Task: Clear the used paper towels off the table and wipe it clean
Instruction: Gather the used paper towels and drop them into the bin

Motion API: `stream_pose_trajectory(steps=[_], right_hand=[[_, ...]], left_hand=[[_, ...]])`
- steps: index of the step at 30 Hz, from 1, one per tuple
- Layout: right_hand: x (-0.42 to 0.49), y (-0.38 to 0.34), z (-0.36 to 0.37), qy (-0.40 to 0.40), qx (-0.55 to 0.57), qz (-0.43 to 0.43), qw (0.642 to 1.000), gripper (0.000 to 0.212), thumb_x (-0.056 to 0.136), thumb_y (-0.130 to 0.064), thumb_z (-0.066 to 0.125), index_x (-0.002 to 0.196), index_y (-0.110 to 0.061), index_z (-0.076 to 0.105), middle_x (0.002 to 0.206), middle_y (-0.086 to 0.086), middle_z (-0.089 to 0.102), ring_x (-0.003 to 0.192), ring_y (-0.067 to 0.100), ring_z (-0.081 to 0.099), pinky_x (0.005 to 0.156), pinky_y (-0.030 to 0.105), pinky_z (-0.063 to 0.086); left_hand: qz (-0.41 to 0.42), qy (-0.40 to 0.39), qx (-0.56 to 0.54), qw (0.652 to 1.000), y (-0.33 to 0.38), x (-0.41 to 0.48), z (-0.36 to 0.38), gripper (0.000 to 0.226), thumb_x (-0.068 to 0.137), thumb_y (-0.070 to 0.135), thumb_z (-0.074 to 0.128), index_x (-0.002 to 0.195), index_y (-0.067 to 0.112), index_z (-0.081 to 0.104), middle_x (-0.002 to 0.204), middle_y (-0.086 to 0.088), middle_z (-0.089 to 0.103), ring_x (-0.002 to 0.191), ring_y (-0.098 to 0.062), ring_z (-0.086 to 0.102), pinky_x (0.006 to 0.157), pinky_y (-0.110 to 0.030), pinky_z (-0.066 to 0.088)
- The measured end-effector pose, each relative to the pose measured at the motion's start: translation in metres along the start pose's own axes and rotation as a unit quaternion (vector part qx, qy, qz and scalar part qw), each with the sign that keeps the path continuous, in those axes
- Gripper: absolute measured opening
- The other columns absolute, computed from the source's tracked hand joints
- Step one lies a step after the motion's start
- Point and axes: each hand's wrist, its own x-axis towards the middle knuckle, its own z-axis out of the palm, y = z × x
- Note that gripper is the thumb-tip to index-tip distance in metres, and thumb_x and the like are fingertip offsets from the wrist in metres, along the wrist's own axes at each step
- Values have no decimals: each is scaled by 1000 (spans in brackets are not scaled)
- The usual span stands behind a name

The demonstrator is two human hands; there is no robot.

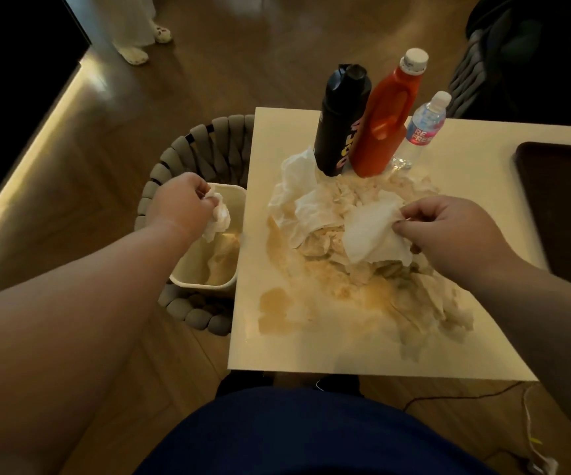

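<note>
A heap of crumpled, brown-stained paper towels (356,269) covers the middle of the cream table (311,351). Brown liquid stains (273,310) spread toward the table's left front. My right hand (448,231) pinches a cleaner white towel sheet (373,234) on top of the heap. My left hand (181,200) grips a crumpled white towel (217,217) over a cream bin (208,248) left of the table. Soiled paper lies inside the bin.
A black bottle (340,121), an orange jug (386,125) and a clear water bottle (421,128) stand at the table's back. A dark tray (565,207) lies on the right. A grey woven basket (205,145) surrounds the bin. Someone's feet (147,46) are across the floor.
</note>
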Motion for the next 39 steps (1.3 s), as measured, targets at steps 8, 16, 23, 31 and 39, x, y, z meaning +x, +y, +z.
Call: stream_pose_trajectory(steps=[8,16,23,31,39], right_hand=[[15,-11,6,18,27,-8,999,14,93,-25,70,105,-27,74,84,-5,72,66,10,67,57,22,47],[25,-25,16,14,31,-27,999,19,94,-24,69,111,-23,76,86,-5,72,73,13,69,62,24,49],[26,-46,33,-19,65,-50,996,11,94,-25,69,104,-27,75,90,-5,73,82,13,72,73,29,58],[16,-52,40,-62,109,-75,989,14,94,-20,70,106,-23,76,91,-4,75,79,7,73,65,17,57],[16,-12,22,-32,77,-16,996,9,92,-25,73,99,-30,74,91,-5,75,85,13,72,75,31,59]], left_hand=[[-56,-65,13,996,-25,2,15,52,96,32,70,144,26,52,131,-5,64,105,-23,65,77,-37,59],[37,-63,-33,997,16,-5,1,62,93,36,73,149,31,46,137,3,60,93,-8,60,58,-19,50],[194,-133,-36,971,104,-39,-15,75,85,48,77,150,39,41,120,17,60,104,-3,55,92,-26,50],[230,-113,2,967,112,-44,-5,21,100,30,61,119,29,70,101,10,68,90,-8,65,85,-32,60],[99,-27,18,995,27,-15,-11,18,102,33,59,111,23,70,84,8,65,71,-11,64,60,-32,58]])
